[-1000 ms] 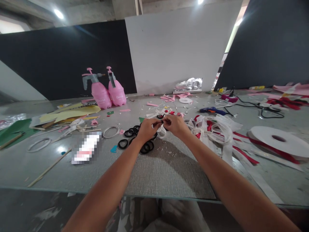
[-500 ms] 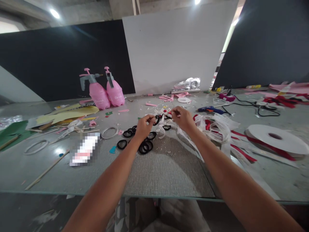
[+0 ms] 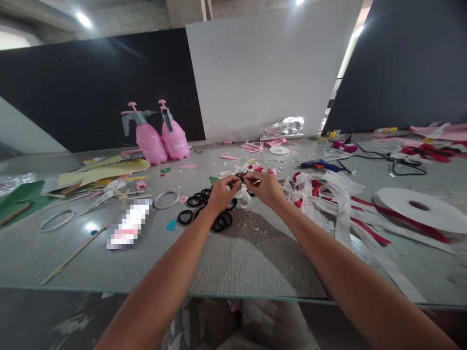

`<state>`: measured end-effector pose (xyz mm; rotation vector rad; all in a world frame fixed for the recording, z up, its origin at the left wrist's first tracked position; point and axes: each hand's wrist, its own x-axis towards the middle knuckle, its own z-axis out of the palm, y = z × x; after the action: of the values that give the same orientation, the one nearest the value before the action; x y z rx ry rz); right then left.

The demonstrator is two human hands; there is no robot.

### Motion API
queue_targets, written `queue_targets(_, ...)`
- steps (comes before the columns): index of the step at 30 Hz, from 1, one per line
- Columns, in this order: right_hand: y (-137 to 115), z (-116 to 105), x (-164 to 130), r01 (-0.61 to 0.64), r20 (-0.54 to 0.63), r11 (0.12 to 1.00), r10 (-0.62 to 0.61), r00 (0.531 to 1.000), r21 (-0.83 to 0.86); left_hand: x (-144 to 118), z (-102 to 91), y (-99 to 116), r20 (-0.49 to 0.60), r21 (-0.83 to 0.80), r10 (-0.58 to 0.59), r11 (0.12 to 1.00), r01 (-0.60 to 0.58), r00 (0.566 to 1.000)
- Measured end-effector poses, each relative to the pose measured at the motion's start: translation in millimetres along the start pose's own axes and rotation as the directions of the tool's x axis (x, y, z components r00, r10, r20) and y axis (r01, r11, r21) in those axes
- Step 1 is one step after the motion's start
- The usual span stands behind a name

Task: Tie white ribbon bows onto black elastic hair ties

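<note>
- Pinching together above the worktop, the left hand and the right hand meet fingertip to fingertip over one small black ring with a strip of white ribbon hanging from it.
- Judging by the layout, the work is partway along: a heap of bare black hair ties lies just beneath the left hand, seemingly not yet dressed with ribbon.
- Beside the right hand sits a tangle of white and red ribbon, and a large white ribbon spool lies well apart at the right.
- Left grip: fingers curled and closed, thumb and forefinger clamped on the black ring.
- Right grip: likewise pinched shut, fingertips on the ribbon where it meets the ring; whether it also touches the ring itself is too small to tell.
- Farther back stand two pink spray bottles and a blue glue gun, both untouched.
</note>
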<state>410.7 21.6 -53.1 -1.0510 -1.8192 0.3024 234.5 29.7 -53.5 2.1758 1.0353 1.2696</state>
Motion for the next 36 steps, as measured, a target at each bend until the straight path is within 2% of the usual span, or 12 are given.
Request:
queue_targets(5,1.7,-2.5,1.2,0.077,0.029,0.985,-0.073,0.997,-0.153,-1.0,0.9,3.5,0.030,-0.004,0.012,1.000,-0.012,0.999)
queue_targets(12,2.3,-2.2,0.9,0.029,0.010,0.999,-0.029,1.000,0.025,-0.2,0.5,4.2,0.015,-0.111,-0.047,0.993,0.048,0.999)
queue_targets(18,0.1,-1.1,-1.9,0.031,0.021,0.999,-0.032,0.999,0.034,1.0,0.2,1.9,0.009,-0.163,-0.086,0.983,0.087,0.996)
queue_targets(25,4.7,-1.0,-1.2,0.055,0.038,0.998,-0.053,0.998,-0.035,-0.2,-0.5,3.9,0.023,-0.098,-0.051,0.994,0.053,0.998)
queue_targets(30,0.5,-2.3,-1.2,0.032,0.059,0.995,-0.027,0.998,-0.093,-0.5,-0.5,2.9,0.022,-0.042,-0.015,0.999,0.016,1.000)
queue_targets(36,-0.5,-3.9,-0.8,0.004,0.031,0.995,-0.001,1.000,-0.099,-1.0,-0.7,3.1,0.046,0.010,0.015,1.000,-0.015,0.999)
